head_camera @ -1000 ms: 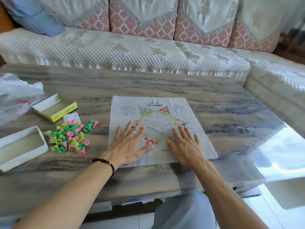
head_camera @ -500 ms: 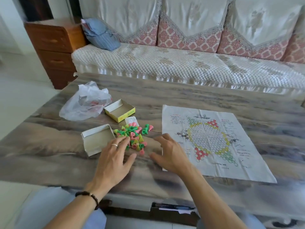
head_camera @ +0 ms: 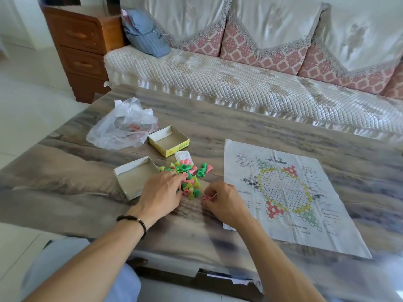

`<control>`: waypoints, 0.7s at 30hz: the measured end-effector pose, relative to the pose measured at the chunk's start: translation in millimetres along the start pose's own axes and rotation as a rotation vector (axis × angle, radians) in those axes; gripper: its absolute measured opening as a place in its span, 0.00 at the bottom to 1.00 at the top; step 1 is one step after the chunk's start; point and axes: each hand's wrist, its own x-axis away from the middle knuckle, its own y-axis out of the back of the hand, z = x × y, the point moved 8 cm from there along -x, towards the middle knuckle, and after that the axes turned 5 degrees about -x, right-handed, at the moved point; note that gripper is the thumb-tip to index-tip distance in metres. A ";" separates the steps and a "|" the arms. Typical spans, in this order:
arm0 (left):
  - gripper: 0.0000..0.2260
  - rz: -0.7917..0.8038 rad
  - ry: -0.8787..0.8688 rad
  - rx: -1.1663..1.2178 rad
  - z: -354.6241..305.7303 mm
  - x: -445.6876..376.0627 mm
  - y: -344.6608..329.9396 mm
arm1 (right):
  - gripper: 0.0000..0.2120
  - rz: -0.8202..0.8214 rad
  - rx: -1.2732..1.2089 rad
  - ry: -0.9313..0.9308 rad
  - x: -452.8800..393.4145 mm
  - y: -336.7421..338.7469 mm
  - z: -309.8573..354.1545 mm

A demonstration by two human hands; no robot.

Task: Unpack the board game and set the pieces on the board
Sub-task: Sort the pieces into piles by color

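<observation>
Nothing printed here can be made out letter for letter. The white paper game board carries a dark heading along its far edge and blocks of small red and black print at its sides, all too fine to read. The yellow cardboard box lid shows red marks on its side, also illegible.

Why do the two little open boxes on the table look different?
The yellow cardboard box half has bright yellow printed sides; the plain white cardboard box half has none. The yellow one lies farther from the person, beside the clear plastic bag; the white one lies nearer, touching the pile of small plastic cones. Both lie open side up and look empty.
</observation>
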 end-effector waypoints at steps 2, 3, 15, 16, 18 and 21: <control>0.12 0.025 0.007 -0.014 1.2 -5.9 -1.5 | 0.05 -0.002 0.003 0.004 1.4 -1.5 0.3; 0.10 0.030 0.009 -0.014 1.8 -7.3 -1.5 | 0.05 -0.001 0.001 0.010 2.4 -2.9 1.5; 0.15 0.115 -0.006 0.102 -7.1 11.5 0.9 | 0.04 -0.035 -0.038 0.081 6.8 -9.7 7.3; 0.15 0.110 -0.004 0.087 -8.4 12.4 0.7 | 0.04 -0.033 -0.041 0.078 7.3 -9.9 7.0; 0.15 0.089 -0.010 0.069 -11.5 10.5 1.2 | 0.05 -0.037 -0.045 0.073 8.4 -10.0 6.1; 0.15 0.089 -0.023 0.060 -17.0 6.2 -0.8 | 0.05 -0.049 -0.045 0.079 9.1 -9.0 6.9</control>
